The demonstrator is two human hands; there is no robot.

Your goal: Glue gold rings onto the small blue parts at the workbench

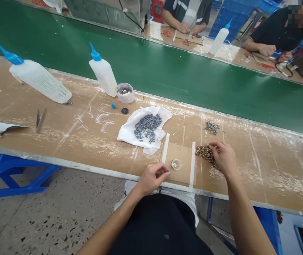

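My right hand (223, 158) reaches into a pile of small brass-coloured ring-like parts (206, 153), thumb and fingertips closed together at its edge. What they pinch is too small to make out. Close to the table's front edge, my left hand (153, 178) is curled with thumb and forefinger together; a tiny dark bit may show at the fingertips. Between the hands, a small clear round cup (176, 164) with a thin pale stick in it stands on a cardboard piece (179, 152). White paper (128, 130) beyond my left hand carries a heap of small blue parts (148, 125).
White bottles with blue nozzles (41, 81) (103, 76) and a tape roll (125, 92) are at the back left. Tweezers (40, 120) lie farther left. A smaller blue-part pile (212, 128) sits behind the brass parts. Across the green belt (151, 67), two people work.
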